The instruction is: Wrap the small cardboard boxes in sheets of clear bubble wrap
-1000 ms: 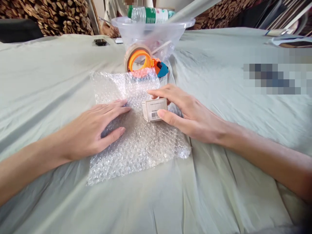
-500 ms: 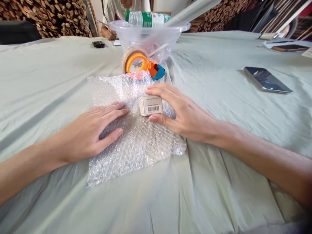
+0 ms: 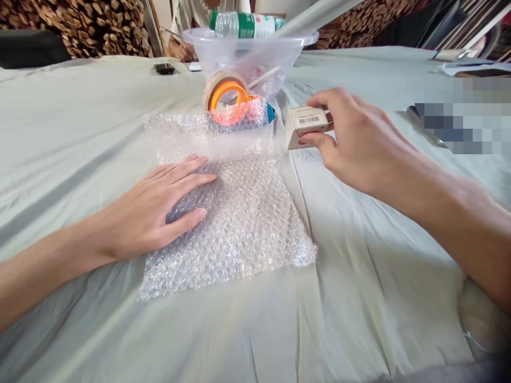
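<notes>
A sheet of clear bubble wrap [image 3: 239,213] lies spread on the pale green cloth [image 3: 359,298]. My left hand [image 3: 159,210] rests flat on its left part, fingers apart, pressing it down. Off the wrap's far right corner, my right hand [image 3: 359,138] holds a small white box [image 3: 305,125] with a barcode label, lifted above the cloth. The far edge of the wrap stands up and partly covers an orange tape dispenser [image 3: 225,93] with a blue end.
Behind the dispenser stands a clear plastic bowl [image 3: 247,53] with a water bottle [image 3: 243,24] lying across its rim and a long tube. A small dark phone [image 3: 164,68] lies at the far left. Another person sits beyond the bowl. Stacked wood fills the background.
My right hand lifted the box off the bubble wrap and carried it up and to the right. The left hand stayed flat on the wrap. The wrap's far edge now stands up.
</notes>
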Motion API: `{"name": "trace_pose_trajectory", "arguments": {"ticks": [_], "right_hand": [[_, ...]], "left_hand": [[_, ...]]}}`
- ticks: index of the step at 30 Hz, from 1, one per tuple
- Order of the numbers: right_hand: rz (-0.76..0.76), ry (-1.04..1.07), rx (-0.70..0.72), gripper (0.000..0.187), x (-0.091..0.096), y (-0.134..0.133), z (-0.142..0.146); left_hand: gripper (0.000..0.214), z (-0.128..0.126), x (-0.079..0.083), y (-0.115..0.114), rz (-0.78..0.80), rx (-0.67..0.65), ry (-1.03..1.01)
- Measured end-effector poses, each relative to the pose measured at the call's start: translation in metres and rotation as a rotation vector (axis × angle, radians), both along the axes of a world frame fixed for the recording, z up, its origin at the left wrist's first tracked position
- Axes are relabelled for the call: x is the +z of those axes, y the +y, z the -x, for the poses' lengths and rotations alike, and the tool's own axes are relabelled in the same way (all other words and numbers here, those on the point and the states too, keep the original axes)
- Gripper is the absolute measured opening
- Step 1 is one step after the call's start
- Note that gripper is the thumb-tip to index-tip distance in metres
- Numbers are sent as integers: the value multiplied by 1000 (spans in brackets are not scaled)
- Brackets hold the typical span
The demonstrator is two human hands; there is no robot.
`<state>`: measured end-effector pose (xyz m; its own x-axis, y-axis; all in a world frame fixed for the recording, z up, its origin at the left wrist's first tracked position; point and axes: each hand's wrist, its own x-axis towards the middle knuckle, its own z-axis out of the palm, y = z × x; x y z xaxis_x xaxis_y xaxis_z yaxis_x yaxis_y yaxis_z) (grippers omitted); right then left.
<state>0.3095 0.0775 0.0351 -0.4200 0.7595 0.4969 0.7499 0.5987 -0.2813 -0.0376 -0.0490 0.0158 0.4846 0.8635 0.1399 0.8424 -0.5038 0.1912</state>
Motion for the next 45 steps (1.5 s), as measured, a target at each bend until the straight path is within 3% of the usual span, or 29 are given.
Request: {"name": "trace_pose_trajectory", "arguments": {"ticks": [4,6,9,13,18,25,31,35,39,45], "right_hand": [[83,-68,-59,38,-10,7,-8],[13,-61,-28,40,-9,1,-3],[-145,12,162,39,-1,-17,12],[-58,0,519,30,-4,-34,28],[103,-204,584,41,-21,-28,29],[38,-265,484,65,-17,-23,22],[59,-320,442,73,-19,-18,20],[5,-262,460,72,-14,-17,18],[-52,-145,260,63,-9,-10,11],[-57,-73,4,80,-30,11,-11]], "left_hand": [[64,1,-3,0,4,19,-28],[71,1,-5,-1,-1,52,-84],[74,1,-7,0,7,96,-139],[71,2,-5,2,-14,55,-90],[62,2,-2,1,12,29,-52],[82,5,-9,0,-9,151,-193],[63,8,-7,4,-181,112,-57],[51,5,-2,1,-192,77,-9],[47,5,-1,-2,-167,76,-47],[41,4,-4,-5,-198,87,-110]]}}
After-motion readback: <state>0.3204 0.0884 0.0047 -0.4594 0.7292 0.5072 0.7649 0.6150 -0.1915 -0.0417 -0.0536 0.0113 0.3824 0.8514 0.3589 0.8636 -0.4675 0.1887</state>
